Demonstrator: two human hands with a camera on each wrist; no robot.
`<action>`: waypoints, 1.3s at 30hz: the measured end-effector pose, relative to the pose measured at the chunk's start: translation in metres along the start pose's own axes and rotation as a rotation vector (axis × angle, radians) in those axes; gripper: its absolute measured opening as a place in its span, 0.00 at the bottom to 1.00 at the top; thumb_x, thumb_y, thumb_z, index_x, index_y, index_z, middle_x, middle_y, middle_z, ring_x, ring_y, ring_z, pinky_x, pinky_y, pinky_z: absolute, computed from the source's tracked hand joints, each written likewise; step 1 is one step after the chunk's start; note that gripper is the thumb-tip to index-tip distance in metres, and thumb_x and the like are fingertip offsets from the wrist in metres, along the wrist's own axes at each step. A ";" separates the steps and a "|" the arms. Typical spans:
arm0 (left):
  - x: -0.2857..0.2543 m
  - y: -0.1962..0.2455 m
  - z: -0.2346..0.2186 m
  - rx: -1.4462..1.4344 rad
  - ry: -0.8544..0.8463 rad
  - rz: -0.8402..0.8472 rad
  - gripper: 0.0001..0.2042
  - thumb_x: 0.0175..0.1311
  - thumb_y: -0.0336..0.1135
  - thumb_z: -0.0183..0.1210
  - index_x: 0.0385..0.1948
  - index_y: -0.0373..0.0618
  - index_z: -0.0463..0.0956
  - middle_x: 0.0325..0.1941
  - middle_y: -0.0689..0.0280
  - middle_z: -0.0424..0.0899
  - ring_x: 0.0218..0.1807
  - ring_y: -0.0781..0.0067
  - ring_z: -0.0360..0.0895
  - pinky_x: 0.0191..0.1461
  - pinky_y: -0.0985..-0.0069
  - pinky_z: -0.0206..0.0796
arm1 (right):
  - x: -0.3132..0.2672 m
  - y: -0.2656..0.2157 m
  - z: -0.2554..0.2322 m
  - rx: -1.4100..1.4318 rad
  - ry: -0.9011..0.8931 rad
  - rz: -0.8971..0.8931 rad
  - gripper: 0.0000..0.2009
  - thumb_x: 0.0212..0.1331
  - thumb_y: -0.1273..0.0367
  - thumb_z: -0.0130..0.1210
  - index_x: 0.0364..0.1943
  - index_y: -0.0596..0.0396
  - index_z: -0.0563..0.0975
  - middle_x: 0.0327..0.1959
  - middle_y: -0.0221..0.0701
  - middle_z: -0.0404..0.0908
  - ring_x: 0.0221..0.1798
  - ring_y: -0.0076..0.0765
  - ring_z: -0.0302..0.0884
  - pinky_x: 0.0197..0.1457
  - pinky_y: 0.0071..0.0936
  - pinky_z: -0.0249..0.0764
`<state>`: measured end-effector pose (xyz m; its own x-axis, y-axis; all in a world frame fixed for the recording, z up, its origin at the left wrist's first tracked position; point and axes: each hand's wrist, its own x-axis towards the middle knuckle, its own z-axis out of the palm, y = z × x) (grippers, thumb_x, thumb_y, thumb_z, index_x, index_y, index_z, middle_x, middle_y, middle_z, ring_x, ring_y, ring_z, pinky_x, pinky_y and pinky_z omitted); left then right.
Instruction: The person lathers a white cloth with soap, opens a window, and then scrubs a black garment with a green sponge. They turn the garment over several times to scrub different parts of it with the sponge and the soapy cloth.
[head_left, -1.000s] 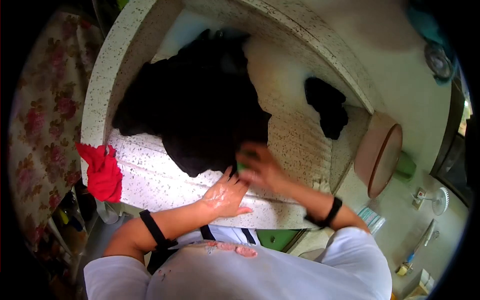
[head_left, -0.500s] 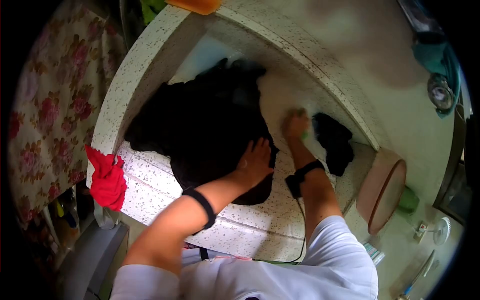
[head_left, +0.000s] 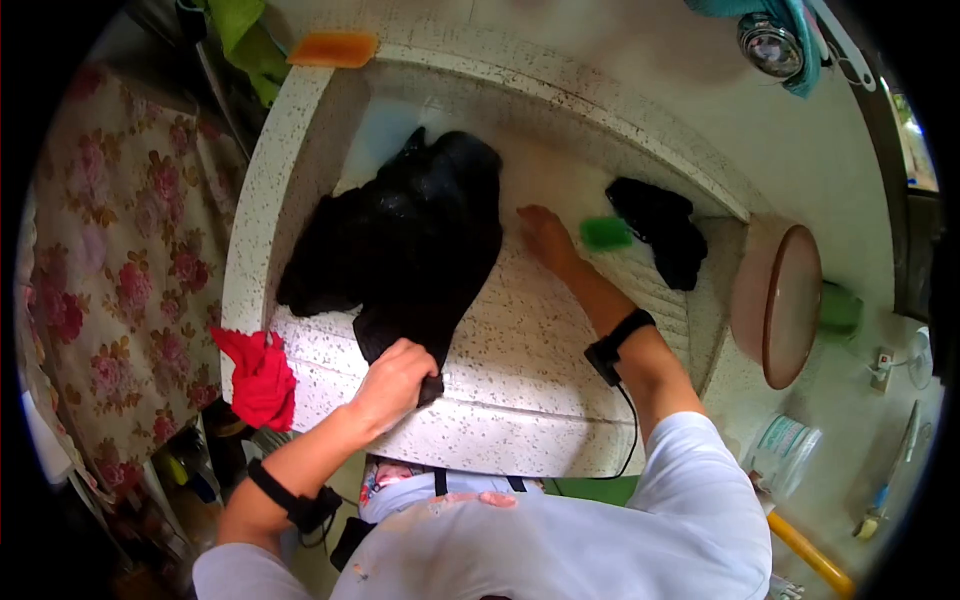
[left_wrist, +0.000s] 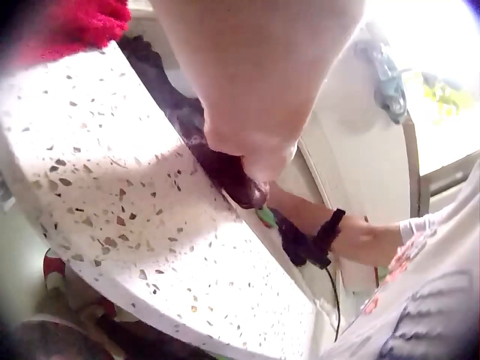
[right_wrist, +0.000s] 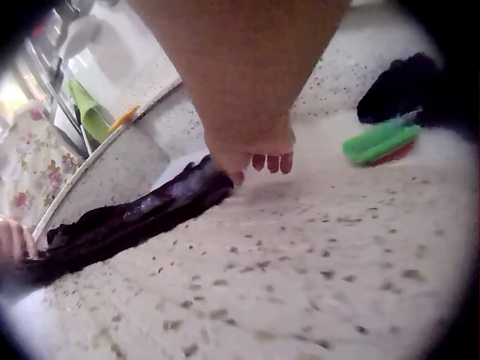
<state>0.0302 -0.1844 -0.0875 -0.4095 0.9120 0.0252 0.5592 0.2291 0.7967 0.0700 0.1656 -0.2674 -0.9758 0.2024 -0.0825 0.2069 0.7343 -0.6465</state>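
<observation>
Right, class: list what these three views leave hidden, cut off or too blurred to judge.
- Left wrist view: the left hand fingers are hidden behind the blurred wrist.
- Right wrist view: the right hand shows fingertips only; whether it touches the black cloth is unclear.
- Right wrist view: the green brush is blurred, its underside hidden.
- Head view: the small dark cloth is too bunched to identify.

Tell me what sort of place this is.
Probably a home laundry corner: a speckled stone wash basin with a ribbed scrubbing slab, a wet black garment on it, and a green scrub brush.
</observation>
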 end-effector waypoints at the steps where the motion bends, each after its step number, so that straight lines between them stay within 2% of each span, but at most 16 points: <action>1: -0.003 -0.001 -0.008 -0.043 -0.016 -0.097 0.09 0.38 0.17 0.51 0.24 0.39 0.70 0.27 0.59 0.72 0.37 0.55 0.69 0.43 0.68 0.65 | 0.018 0.004 0.011 0.046 0.057 0.063 0.21 0.52 0.70 0.57 0.53 0.54 0.72 0.56 0.46 0.69 0.57 0.52 0.65 0.60 0.41 0.63; 4: -0.012 0.004 -0.018 -0.137 -0.052 -0.264 0.12 0.35 0.16 0.45 0.26 0.37 0.66 0.29 0.53 0.68 0.39 0.49 0.65 0.45 0.64 0.62 | 0.064 -0.013 0.028 0.075 0.076 0.225 0.19 0.52 0.68 0.57 0.50 0.57 0.74 0.52 0.47 0.72 0.56 0.50 0.66 0.59 0.40 0.64; 6: -0.016 0.010 -0.018 -0.110 -0.069 -0.202 0.11 0.35 0.18 0.45 0.26 0.37 0.65 0.30 0.54 0.67 0.38 0.49 0.63 0.45 0.61 0.61 | 0.079 -0.058 -0.001 -0.063 -0.094 0.314 0.16 0.54 0.66 0.56 0.46 0.58 0.75 0.49 0.46 0.74 0.55 0.48 0.68 0.57 0.39 0.66; 9: -0.022 0.009 -0.018 -0.114 -0.068 -0.144 0.10 0.36 0.21 0.49 0.25 0.38 0.65 0.28 0.55 0.67 0.36 0.52 0.64 0.42 0.63 0.60 | 0.080 -0.060 0.001 -0.163 -0.199 0.437 0.13 0.55 0.64 0.54 0.39 0.58 0.78 0.39 0.43 0.78 0.46 0.46 0.73 0.51 0.40 0.70; 13: -0.026 0.015 -0.046 -0.105 -0.030 -0.153 0.10 0.35 0.23 0.52 0.23 0.39 0.64 0.27 0.56 0.67 0.33 0.53 0.64 0.38 0.65 0.60 | 0.083 0.028 -0.052 -0.637 -0.732 0.262 0.12 0.58 0.66 0.51 0.34 0.64 0.78 0.34 0.41 0.80 0.37 0.40 0.78 0.41 0.36 0.76; 16: -0.030 0.008 -0.063 -0.093 0.058 -0.201 0.12 0.37 0.27 0.59 0.22 0.40 0.63 0.25 0.57 0.65 0.32 0.54 0.64 0.35 0.64 0.59 | 0.092 -0.015 -0.122 0.205 -0.460 0.459 0.13 0.58 0.69 0.52 0.42 0.65 0.76 0.40 0.39 0.79 0.44 0.35 0.77 0.48 0.32 0.75; 18: -0.033 0.005 -0.065 -0.115 0.121 -0.335 0.17 0.38 0.31 0.66 0.22 0.41 0.62 0.24 0.58 0.65 0.32 0.56 0.64 0.35 0.65 0.58 | 0.104 -0.052 -0.121 1.137 0.062 0.634 0.15 0.57 0.70 0.54 0.47 0.63 0.74 0.42 0.39 0.78 0.46 0.34 0.76 0.52 0.32 0.74; 19: -0.037 -0.001 -0.060 -0.094 0.159 -0.447 0.20 0.38 0.34 0.69 0.22 0.40 0.62 0.23 0.59 0.64 0.30 0.57 0.64 0.33 0.66 0.58 | 0.110 -0.061 -0.109 1.196 0.107 0.487 0.17 0.56 0.70 0.55 0.49 0.63 0.73 0.43 0.39 0.78 0.47 0.34 0.75 0.52 0.31 0.73; 20: -0.038 -0.001 -0.058 -0.093 0.214 -0.569 0.19 0.41 0.30 0.67 0.21 0.42 0.58 0.23 0.65 0.61 0.26 0.73 0.59 0.31 0.77 0.57 | 0.116 -0.067 -0.093 1.253 0.154 0.339 0.19 0.56 0.70 0.56 0.51 0.63 0.72 0.44 0.39 0.78 0.47 0.34 0.75 0.53 0.31 0.73; 21: -0.042 -0.005 -0.056 -0.146 0.254 -0.621 0.19 0.43 0.29 0.66 0.21 0.42 0.58 0.23 0.67 0.61 0.27 0.76 0.58 0.31 0.78 0.57 | 0.120 -0.067 -0.078 1.306 0.202 0.189 0.20 0.55 0.70 0.57 0.52 0.64 0.71 0.45 0.39 0.77 0.48 0.34 0.75 0.53 0.30 0.72; 23: -0.046 -0.010 -0.058 -0.234 0.297 -0.706 0.18 0.45 0.28 0.65 0.21 0.43 0.58 0.22 0.70 0.61 0.27 0.80 0.57 0.32 0.80 0.56 | 0.121 -0.049 -0.042 0.771 0.086 0.353 0.21 0.55 0.69 0.58 0.52 0.64 0.71 0.45 0.39 0.78 0.47 0.35 0.75 0.52 0.30 0.72; 25: -0.048 -0.011 -0.060 -0.312 0.298 -0.773 0.17 0.47 0.28 0.64 0.21 0.43 0.58 0.22 0.72 0.61 0.27 0.82 0.57 0.32 0.81 0.56 | 0.121 -0.034 -0.010 0.465 -0.039 0.445 0.21 0.54 0.69 0.59 0.51 0.65 0.71 0.44 0.38 0.78 0.47 0.36 0.75 0.51 0.30 0.72; 31: -0.054 -0.022 -0.057 -0.345 0.341 -0.769 0.18 0.46 0.30 0.66 0.20 0.41 0.59 0.17 0.68 0.61 0.23 0.78 0.57 0.28 0.78 0.58 | 0.131 -0.045 0.055 0.386 -0.291 0.345 0.17 0.56 0.67 0.58 0.48 0.61 0.74 0.40 0.37 0.79 0.44 0.34 0.75 0.49 0.29 0.72; 33: -0.054 -0.022 -0.056 -0.349 0.345 -0.772 0.17 0.47 0.30 0.66 0.20 0.41 0.60 0.18 0.68 0.62 0.23 0.78 0.58 0.28 0.78 0.58 | 0.124 -0.092 0.046 0.169 -0.338 0.272 0.15 0.58 0.67 0.56 0.46 0.60 0.74 0.39 0.37 0.79 0.43 0.33 0.75 0.48 0.29 0.72; 36: -0.057 -0.023 -0.053 -0.360 0.360 -0.730 0.16 0.48 0.28 0.64 0.20 0.41 0.60 0.19 0.67 0.64 0.24 0.78 0.60 0.29 0.78 0.59 | 0.123 -0.107 0.045 0.359 -0.278 0.315 0.12 0.60 0.67 0.53 0.43 0.59 0.74 0.40 0.36 0.77 0.43 0.32 0.73 0.48 0.27 0.71; 39: -0.059 -0.022 -0.052 -0.383 0.393 -0.648 0.14 0.49 0.26 0.62 0.20 0.41 0.59 0.21 0.66 0.65 0.25 0.77 0.61 0.31 0.78 0.59 | 0.118 -0.119 0.018 0.702 0.051 0.457 0.11 0.61 0.67 0.51 0.41 0.60 0.73 0.37 0.36 0.76 0.42 0.31 0.72 0.47 0.26 0.71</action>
<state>0.0046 -0.2608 -0.0751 -0.8252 0.4395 -0.3548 -0.1258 0.4693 0.8740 -0.0713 0.0903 -0.2141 -0.7987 0.4233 -0.4276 0.4729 0.0022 -0.8811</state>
